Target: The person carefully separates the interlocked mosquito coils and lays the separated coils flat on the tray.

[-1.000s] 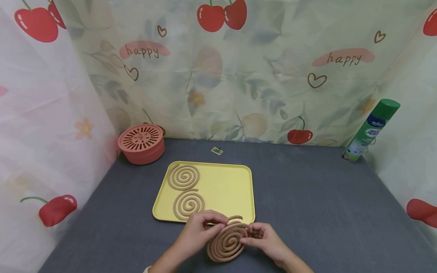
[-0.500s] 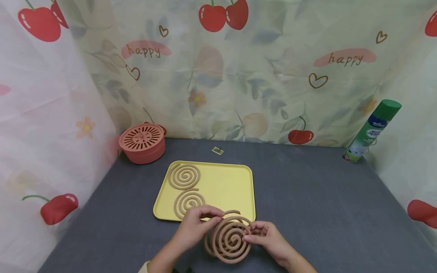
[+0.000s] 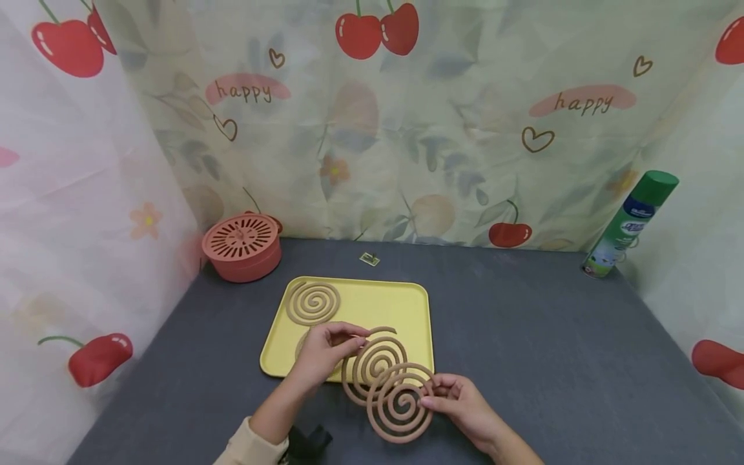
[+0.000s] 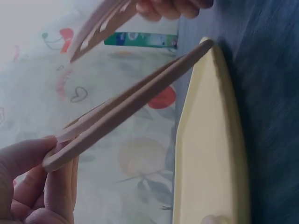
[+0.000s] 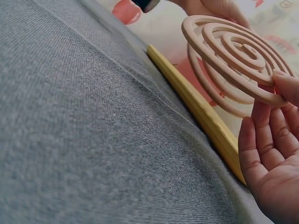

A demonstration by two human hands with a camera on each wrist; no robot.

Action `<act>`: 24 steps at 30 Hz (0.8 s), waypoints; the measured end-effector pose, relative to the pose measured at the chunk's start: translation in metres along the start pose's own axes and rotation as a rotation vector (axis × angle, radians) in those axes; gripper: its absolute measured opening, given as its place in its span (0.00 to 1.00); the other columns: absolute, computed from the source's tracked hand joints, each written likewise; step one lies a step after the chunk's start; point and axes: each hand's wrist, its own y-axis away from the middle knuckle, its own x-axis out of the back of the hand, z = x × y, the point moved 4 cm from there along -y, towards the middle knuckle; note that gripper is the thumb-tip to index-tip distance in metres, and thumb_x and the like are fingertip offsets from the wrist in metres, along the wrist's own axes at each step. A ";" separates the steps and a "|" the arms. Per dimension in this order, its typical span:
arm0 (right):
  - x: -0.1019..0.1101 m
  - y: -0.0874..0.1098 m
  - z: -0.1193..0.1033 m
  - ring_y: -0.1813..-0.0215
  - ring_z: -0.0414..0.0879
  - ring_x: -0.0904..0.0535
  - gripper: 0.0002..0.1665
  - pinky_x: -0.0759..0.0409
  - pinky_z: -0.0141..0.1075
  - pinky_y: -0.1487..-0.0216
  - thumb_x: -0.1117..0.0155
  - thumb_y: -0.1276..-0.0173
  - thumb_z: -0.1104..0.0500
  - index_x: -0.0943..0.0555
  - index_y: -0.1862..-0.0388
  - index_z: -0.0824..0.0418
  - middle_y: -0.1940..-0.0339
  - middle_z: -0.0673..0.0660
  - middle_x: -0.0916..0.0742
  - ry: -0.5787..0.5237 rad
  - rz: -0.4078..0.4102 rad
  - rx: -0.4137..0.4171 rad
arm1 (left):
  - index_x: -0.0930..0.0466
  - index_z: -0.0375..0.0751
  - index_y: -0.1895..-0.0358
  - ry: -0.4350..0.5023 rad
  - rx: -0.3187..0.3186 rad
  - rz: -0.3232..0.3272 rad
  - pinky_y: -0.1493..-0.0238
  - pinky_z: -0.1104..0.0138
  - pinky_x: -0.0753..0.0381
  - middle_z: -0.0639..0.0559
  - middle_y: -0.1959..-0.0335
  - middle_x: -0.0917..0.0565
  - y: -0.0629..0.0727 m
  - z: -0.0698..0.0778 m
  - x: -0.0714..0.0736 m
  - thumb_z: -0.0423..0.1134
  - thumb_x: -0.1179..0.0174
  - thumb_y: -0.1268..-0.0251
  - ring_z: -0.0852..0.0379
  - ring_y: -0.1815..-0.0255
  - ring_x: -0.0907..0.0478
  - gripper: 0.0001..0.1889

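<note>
My left hand (image 3: 323,354) pinches the upper left edge of a mosquito coil (image 3: 379,370), lifted over the front of the yellow tray (image 3: 401,307). A second mosquito coil (image 3: 405,403) is pinched at its right edge by my right hand (image 3: 464,408), just in front of the tray. In the head view the two lifted coils overlap; the left wrist view has them apart, both tilted. One more coil (image 3: 314,303) lies flat at the tray's back left. Below it, another coil (image 3: 299,347) is mostly hidden behind my left hand.
A round pink slotted box (image 3: 241,266) stands at the back left. The small metal coil stand (image 3: 370,259) lies behind the tray. At the back right is a green spray can (image 3: 626,223). Patterned cloth hangs behind and at both sides of the dark tabletop (image 3: 523,323).
The stacked coils have come apart. My left hand has moved forward and left over the tray with one coil, while my right hand stays nearly in place with the other.
</note>
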 end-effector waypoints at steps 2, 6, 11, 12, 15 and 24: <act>0.001 0.000 0.000 0.61 0.32 0.20 0.10 0.22 0.25 0.57 0.42 0.37 0.70 0.22 0.64 0.54 0.66 0.43 0.15 0.000 0.008 -0.005 | 0.20 0.28 0.52 -0.005 0.007 0.010 0.61 0.70 0.17 0.36 0.56 0.16 -0.007 0.000 0.003 0.32 0.40 0.39 0.64 0.63 0.17 0.14; 0.003 0.000 0.000 0.61 0.33 0.20 0.09 0.22 0.24 0.57 0.42 0.36 0.69 0.22 0.64 0.55 0.65 0.43 0.15 -0.002 0.018 -0.008 | 0.21 0.28 0.50 0.005 0.034 0.025 0.60 0.71 0.18 0.38 0.55 0.17 -0.025 -0.002 0.011 0.32 0.41 0.38 0.64 0.62 0.17 0.15; 0.004 0.001 0.000 0.61 0.32 0.20 0.10 0.22 0.24 0.57 0.42 0.37 0.70 0.22 0.64 0.55 0.65 0.43 0.15 0.002 0.022 -0.001 | 0.20 0.30 0.52 0.003 0.063 0.075 0.62 0.72 0.18 0.39 0.57 0.16 -0.049 -0.004 0.022 0.31 0.41 0.38 0.65 0.65 0.17 0.13; 0.004 0.001 0.000 0.61 0.32 0.20 0.10 0.22 0.24 0.57 0.42 0.37 0.70 0.22 0.64 0.54 0.65 0.43 0.15 0.002 0.022 -0.001 | 0.19 0.30 0.52 -0.001 0.063 0.085 0.62 0.72 0.18 0.40 0.58 0.15 -0.054 -0.005 0.024 0.31 0.41 0.38 0.65 0.66 0.17 0.13; 0.004 0.001 0.000 0.61 0.32 0.21 0.10 0.22 0.25 0.57 0.42 0.37 0.69 0.22 0.64 0.55 0.65 0.43 0.15 0.003 0.027 -0.005 | 0.20 0.29 0.53 -0.002 0.068 0.114 0.63 0.74 0.19 0.42 0.60 0.15 -0.068 -0.005 0.030 0.31 0.41 0.38 0.66 0.67 0.17 0.12; 0.007 0.001 0.002 0.61 0.33 0.21 0.09 0.22 0.25 0.57 0.41 0.37 0.68 0.21 0.65 0.54 0.66 0.43 0.16 0.004 0.048 -0.029 | 0.20 0.28 0.52 0.034 0.103 0.175 0.69 0.75 0.21 0.44 0.62 0.15 -0.099 -0.014 0.039 0.30 0.42 0.37 0.65 0.69 0.19 0.13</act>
